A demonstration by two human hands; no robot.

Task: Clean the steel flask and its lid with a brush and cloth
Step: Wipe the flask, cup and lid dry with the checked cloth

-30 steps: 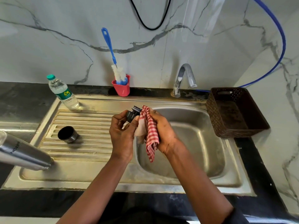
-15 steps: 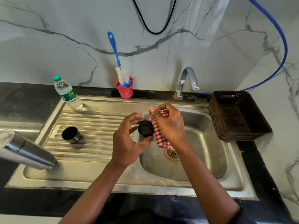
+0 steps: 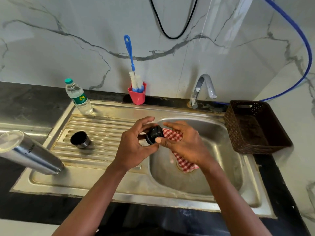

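Observation:
Over the left edge of the sink bowl [image 3: 226, 160], my left hand [image 3: 134, 147] grips a black flask lid [image 3: 154, 136]. My right hand [image 3: 185, 145] holds a red-and-white checked cloth [image 3: 172, 135] against the lid, its thumb resting on the lid's front; the cloth's tail hangs below the palm. The steel flask [image 3: 32, 155] stands upside down at the drainboard's front left corner. A steel cup with a black inside [image 3: 80, 140] sits on the ribbed drainboard [image 3: 102, 130]. The blue-handled bottle brush [image 3: 132, 65] stands in a red holder [image 3: 137, 97] at the wall.
A plastic water bottle [image 3: 78, 97] stands at the drainboard's back left. The tap [image 3: 202, 89] rises behind the bowl. A brown perforated basket [image 3: 255, 128] sits on the black counter to the right. A blue hose and a black cable hang on the marble wall.
The lid has been turned in my left hand, so its round top now faces up. My right hand shifted the cloth from the lid's side to beside it, thumb now on the lid.

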